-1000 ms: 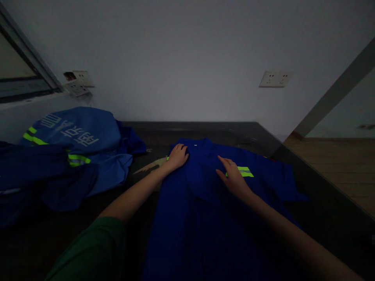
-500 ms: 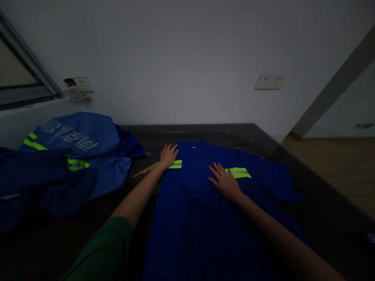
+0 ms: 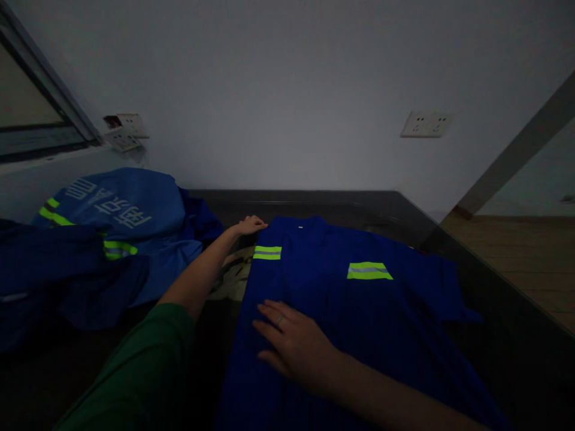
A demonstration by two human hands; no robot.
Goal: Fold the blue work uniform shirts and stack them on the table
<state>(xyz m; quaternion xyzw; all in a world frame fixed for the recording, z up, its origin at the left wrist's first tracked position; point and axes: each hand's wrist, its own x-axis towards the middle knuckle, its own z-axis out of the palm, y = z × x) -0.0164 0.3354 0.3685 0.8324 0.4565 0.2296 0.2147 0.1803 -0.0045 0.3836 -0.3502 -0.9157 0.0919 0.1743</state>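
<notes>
A dark blue garment [image 3: 314, 251] with yellow-green reflective strips lies spread on the dark table, its collar toward the wall. Its left edge is straight, and a sleeve reaches out to the right. My left hand [image 3: 251, 225] is at the upper left corner of the garment, by the shoulder edge; its fingers are close together, and what they may hold is too small to make out. Over the left part of the garment, below the left strip, my right hand [image 3: 296, 344] is palm down with its fingers apart, holding nothing.
A heap of blue clothing [image 3: 135, 206] with white lettering lies at the left. The dark table [image 3: 287, 197] meets the wall behind. Sockets [image 3: 424, 124] are on the wall, and a loose socket plate [image 3: 121, 139] hangs near the window.
My left hand has moved up and left from the left strip to the shoulder edge, its fingers drawn together. My right hand has moved left and nearer, off the right strip.
</notes>
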